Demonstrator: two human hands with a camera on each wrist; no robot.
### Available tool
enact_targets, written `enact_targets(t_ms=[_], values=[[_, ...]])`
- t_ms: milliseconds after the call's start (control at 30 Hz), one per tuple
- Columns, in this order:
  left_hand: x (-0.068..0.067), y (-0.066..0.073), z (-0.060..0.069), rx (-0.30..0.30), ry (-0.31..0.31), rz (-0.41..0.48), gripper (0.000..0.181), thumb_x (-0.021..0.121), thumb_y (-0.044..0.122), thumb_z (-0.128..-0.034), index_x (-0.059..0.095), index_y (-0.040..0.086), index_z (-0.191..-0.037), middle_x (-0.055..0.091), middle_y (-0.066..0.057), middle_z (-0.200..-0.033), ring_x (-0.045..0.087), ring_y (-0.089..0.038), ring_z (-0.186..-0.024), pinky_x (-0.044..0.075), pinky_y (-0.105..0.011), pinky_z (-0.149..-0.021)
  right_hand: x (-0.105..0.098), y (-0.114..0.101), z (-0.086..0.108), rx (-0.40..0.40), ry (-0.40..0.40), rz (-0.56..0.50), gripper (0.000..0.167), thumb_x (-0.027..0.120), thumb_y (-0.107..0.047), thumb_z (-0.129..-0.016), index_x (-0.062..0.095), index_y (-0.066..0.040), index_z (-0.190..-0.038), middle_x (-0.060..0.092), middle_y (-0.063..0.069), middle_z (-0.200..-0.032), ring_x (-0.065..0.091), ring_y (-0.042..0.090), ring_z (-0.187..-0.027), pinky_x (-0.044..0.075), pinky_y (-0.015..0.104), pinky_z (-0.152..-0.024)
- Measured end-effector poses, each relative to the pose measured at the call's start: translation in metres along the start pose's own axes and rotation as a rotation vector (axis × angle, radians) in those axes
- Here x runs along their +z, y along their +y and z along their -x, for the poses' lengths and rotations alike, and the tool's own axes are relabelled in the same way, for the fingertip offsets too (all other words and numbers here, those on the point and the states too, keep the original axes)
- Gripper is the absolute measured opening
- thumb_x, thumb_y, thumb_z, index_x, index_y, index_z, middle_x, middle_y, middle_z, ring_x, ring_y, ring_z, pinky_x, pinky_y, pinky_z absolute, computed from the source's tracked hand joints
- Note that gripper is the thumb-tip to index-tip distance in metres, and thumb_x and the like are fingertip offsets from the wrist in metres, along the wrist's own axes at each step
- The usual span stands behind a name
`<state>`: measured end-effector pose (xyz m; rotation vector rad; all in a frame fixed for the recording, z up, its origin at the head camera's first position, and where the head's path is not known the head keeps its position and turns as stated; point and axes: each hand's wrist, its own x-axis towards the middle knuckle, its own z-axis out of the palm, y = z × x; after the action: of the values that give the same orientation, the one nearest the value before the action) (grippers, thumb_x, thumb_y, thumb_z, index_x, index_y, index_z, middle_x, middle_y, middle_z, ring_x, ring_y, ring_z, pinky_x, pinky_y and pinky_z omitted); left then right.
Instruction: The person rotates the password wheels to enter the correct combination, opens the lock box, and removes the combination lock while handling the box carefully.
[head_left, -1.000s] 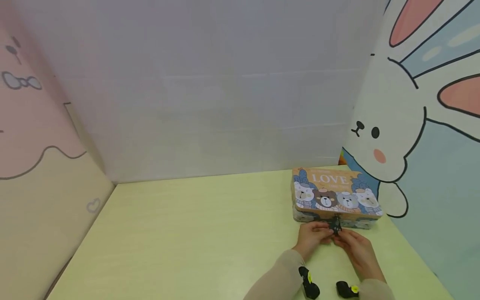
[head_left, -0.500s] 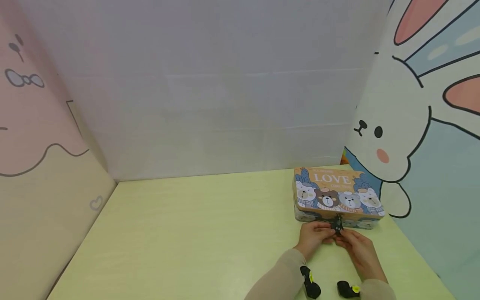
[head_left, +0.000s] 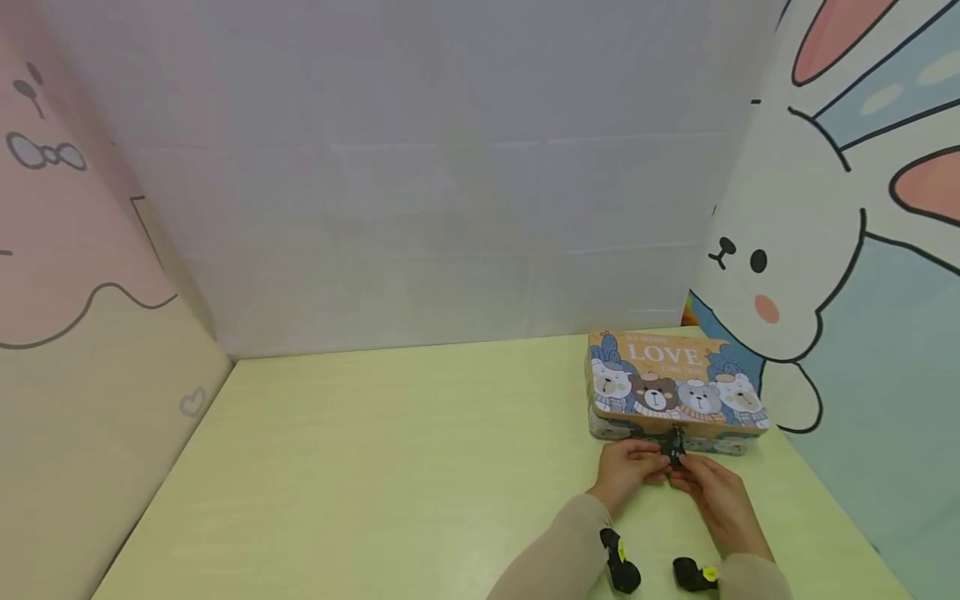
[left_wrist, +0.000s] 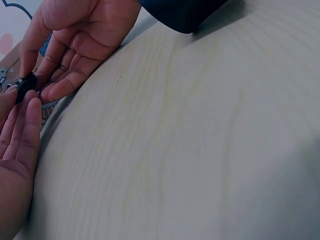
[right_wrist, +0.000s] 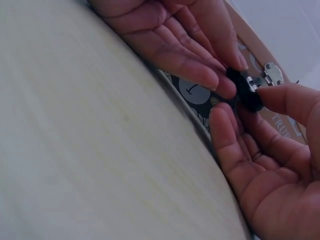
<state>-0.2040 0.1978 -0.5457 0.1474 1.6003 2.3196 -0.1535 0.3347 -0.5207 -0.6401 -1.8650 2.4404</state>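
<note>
A tin box (head_left: pixel 678 379) with bears and the word LOVE on its lid stands closed on the table. At its front is a metal latch (right_wrist: pixel 273 73), and a small black padlock (right_wrist: pixel 248 92) with silvery parts sits right at it. My left hand (head_left: pixel 624 473) pinches the padlock from the left side. From the right, my right hand (head_left: pixel 716 500) pinches it between thumb and fingers. Fingers cover much of the padlock, so whether its shackle is fastened cannot be seen. Both hands are close together, just in front of the box.
The pale yellow table (head_left: pixel 360 467) stretches left of the hands. A white wall (head_left: pixel 450 208) stands behind it, and a rabbit-printed panel (head_left: pixel 795 250) rises close to the box's right. Black wrist devices (head_left: pixel 621 567) sit at both sleeves.
The head view shifts slightly. Both hands stay on the padlock at the front of the tin box, with no clear movement of the box or padlock.
</note>
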Motion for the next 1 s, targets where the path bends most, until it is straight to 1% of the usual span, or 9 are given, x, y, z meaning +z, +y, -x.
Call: enact_targets(t_ms=[133,300,367,500,567,700,833,933,1000], values=[[-0.0003,0.0000,0.0006,-0.002,-0.002,0.004,0.015,0.070,-0.014,-0.0836,0.072,-0.010,-0.097,0.073,-0.019,-0.083,0.073,-0.031,-0.077,0.063,-0.031,-0.064,0.0004,0.0002,0.0005,0.015,0.001,-0.004,0.032,0.042,-0.002,-0.103,0.068,-0.012,-0.089,0.066,-0.001,-0.085,0.066,0.008,-0.080,0.059,0.023,-0.080],[-0.0003,0.0009,0.0016,-0.008,-0.013,0.014,0.015,0.069,-0.015,-0.0840,0.071,-0.011,-0.098,0.072,-0.022,-0.084,0.073,-0.033,-0.080,0.063,-0.031,-0.065,0.0001,-0.0009,0.0013,0.020,-0.003,-0.007,0.034,0.043,-0.002,-0.104,0.069,-0.013,-0.086,0.066,-0.001,-0.084,0.066,0.008,-0.079,0.060,0.022,-0.079],[-0.0004,0.0013,0.0016,-0.008,-0.016,0.015,0.014,0.069,-0.014,-0.0842,0.071,-0.011,-0.098,0.072,-0.022,-0.084,0.073,-0.034,-0.081,0.063,-0.031,-0.066,-0.0001,-0.0020,0.0015,0.024,-0.010,-0.026,0.035,0.043,-0.005,-0.104,0.070,-0.016,-0.084,0.068,-0.001,-0.083,0.067,0.009,-0.079,0.060,0.023,-0.078],[-0.0006,0.0014,0.0008,-0.013,-0.014,0.020,0.014,0.069,-0.014,-0.0847,0.071,-0.010,-0.098,0.072,-0.022,-0.084,0.073,-0.032,-0.080,0.063,-0.032,-0.066,-0.0017,-0.0040,0.0026,0.030,-0.042,-0.083,0.037,0.041,-0.012,-0.107,0.070,-0.020,-0.085,0.070,0.000,-0.085,0.068,0.010,-0.081,0.060,0.024,-0.080],[-0.0003,0.0015,-0.0002,-0.027,-0.001,0.029,0.014,0.069,-0.014,-0.0842,0.072,-0.009,-0.097,0.072,-0.021,-0.083,0.073,-0.030,-0.078,0.063,-0.031,-0.066,-0.0023,-0.0047,0.0028,0.028,-0.059,-0.102,0.038,0.039,-0.014,-0.107,0.070,-0.020,-0.087,0.070,0.000,-0.086,0.069,0.011,-0.083,0.060,0.025,-0.081],[0.0000,0.0019,-0.0005,-0.025,0.007,0.027,0.014,0.069,-0.015,-0.0841,0.072,-0.009,-0.097,0.072,-0.021,-0.082,0.073,-0.031,-0.078,0.063,-0.031,-0.065,-0.0039,-0.0031,0.0029,-0.007,-0.089,-0.107,0.038,0.040,-0.012,-0.106,0.072,-0.020,-0.087,0.071,-0.002,-0.088,0.069,0.010,-0.084,0.060,0.025,-0.082],[0.0003,0.0033,0.0003,-0.026,0.013,0.015,0.014,0.069,-0.014,-0.0843,0.072,-0.009,-0.097,0.072,-0.021,-0.082,0.073,-0.033,-0.078,0.063,-0.031,-0.065,-0.0057,0.0009,0.0035,-0.069,-0.131,-0.099,0.034,0.046,-0.002,-0.103,0.073,-0.018,-0.089,0.070,-0.004,-0.092,0.068,0.010,-0.085,0.060,0.024,-0.081],[0.0004,0.0041,0.0008,-0.029,0.015,0.003,0.014,0.069,-0.014,-0.0845,0.072,-0.009,-0.097,0.072,-0.020,-0.081,0.073,-0.034,-0.078,0.063,-0.031,-0.064,-0.0064,0.0025,0.0034,-0.091,-0.139,-0.092,0.032,0.050,0.004,-0.101,0.072,-0.017,-0.090,0.070,-0.003,-0.093,0.068,0.009,-0.085,0.060,0.023,-0.080],[0.0005,0.0042,0.0006,-0.028,0.014,-0.001,0.013,0.070,-0.013,-0.0847,0.072,-0.009,-0.097,0.072,-0.020,-0.082,0.073,-0.034,-0.079,0.063,-0.031,-0.065,-0.0062,0.0023,0.0029,-0.092,-0.131,-0.087,0.029,0.051,0.003,-0.100,0.071,-0.016,-0.090,0.069,-0.002,-0.092,0.068,0.009,-0.085,0.060,0.023,-0.080]])
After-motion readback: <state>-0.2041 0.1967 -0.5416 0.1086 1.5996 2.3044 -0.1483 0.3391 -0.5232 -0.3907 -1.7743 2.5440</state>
